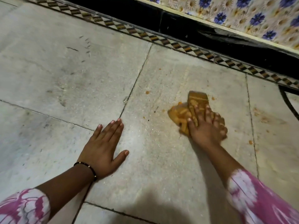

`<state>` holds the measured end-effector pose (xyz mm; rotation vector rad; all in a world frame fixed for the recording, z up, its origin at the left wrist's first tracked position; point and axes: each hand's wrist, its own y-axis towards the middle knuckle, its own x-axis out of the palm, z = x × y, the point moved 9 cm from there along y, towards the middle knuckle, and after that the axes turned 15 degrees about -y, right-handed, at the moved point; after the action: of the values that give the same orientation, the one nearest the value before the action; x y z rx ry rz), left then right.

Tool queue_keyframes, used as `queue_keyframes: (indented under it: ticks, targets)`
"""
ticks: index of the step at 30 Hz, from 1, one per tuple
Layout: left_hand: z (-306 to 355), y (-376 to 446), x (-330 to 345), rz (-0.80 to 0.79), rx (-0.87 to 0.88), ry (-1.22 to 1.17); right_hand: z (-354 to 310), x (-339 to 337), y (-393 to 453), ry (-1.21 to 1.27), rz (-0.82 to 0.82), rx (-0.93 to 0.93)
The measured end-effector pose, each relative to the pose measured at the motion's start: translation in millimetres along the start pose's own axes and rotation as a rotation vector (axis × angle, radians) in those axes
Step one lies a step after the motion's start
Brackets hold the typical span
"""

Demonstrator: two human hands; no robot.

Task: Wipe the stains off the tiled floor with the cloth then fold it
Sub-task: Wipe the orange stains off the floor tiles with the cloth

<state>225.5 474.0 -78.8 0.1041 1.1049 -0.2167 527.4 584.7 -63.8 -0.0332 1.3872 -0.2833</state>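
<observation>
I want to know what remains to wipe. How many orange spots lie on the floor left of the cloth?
2 clear ones: one spot up-left of the cloth, one small spot level with it. Others may hide under the cloth.

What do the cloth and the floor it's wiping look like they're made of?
Cloth: soft woven fabric, orange-yellow with a pale pattern; it bunches and creases under the right hand. Floor: large pale slabs, probably marble or similar stone, with faint veining, dark joints and a dull, scuffed finish.
</observation>
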Motion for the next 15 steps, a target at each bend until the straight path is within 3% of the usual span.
queue_keyframes:
  ticks: [2, 5, 8, 12, 15]
  targets:
    - [1, -1, 1, -0.011, 0.003, 0.001, -48, -7, 23, 0.044, -0.066, -0.01]
    - [0, 2, -2, -0.008, -0.003, 0.007, -134, -17, -14, -0.019, 0.053, -0.354]
    - [1, -1, -1, -0.015, -0.01, 0.0, -128, -5, -90, -0.029, 0.162, -0.572]
    - [1, -1, -2, 0.004, -0.007, -0.014, -22, 11, -85, -0.07, 0.096, -0.363]
    - [1, -1, 1, 0.008, 0.001, 0.003, -7, 4, -12, -0.071, -0.025, -0.154]
